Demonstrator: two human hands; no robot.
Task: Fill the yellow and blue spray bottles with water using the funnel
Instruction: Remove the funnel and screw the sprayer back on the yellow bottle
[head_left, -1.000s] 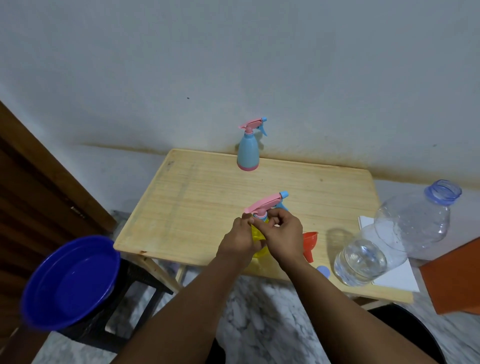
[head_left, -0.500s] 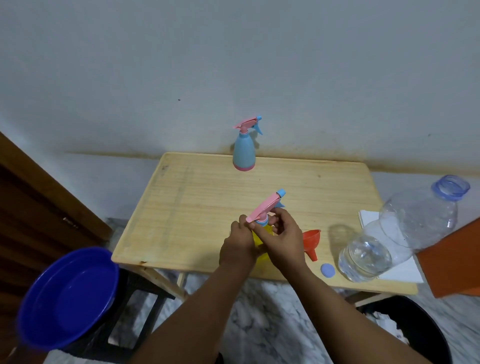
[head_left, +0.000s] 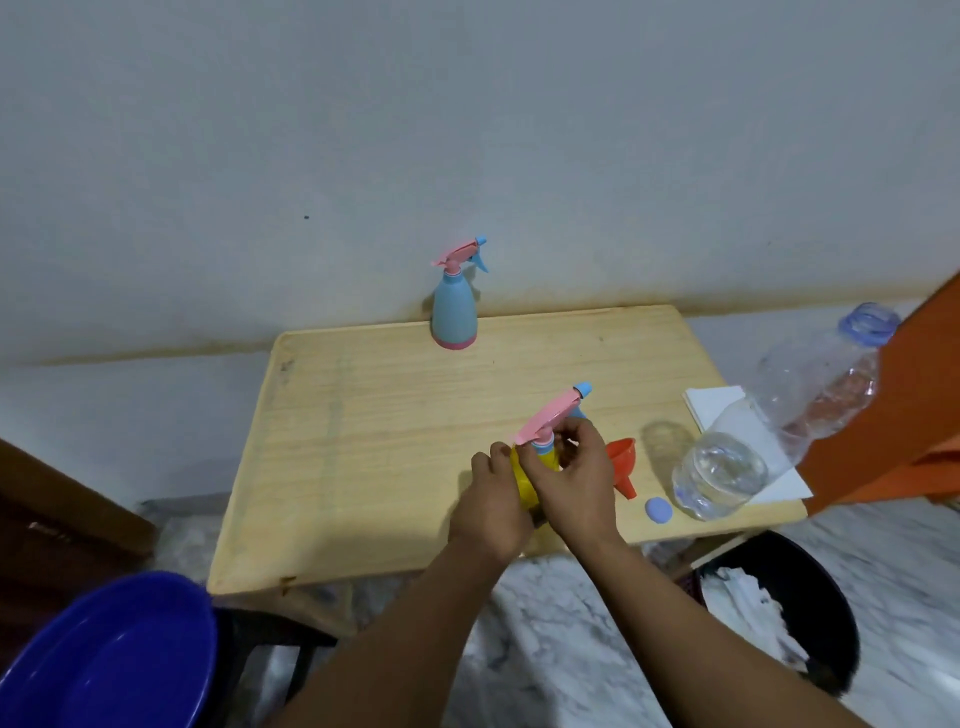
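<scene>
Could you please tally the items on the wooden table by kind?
Spray bottles: 2, the blue spray bottle and the yellow spray bottle
Funnel: 1
Clear water bottle: 1
Bottle cap: 1
White paper: 1
Total: 6

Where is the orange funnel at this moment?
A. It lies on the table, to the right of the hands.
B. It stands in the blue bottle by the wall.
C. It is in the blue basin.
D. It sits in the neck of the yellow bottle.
A: the funnel lies on its side on the table, just right of the right hand.
</scene>
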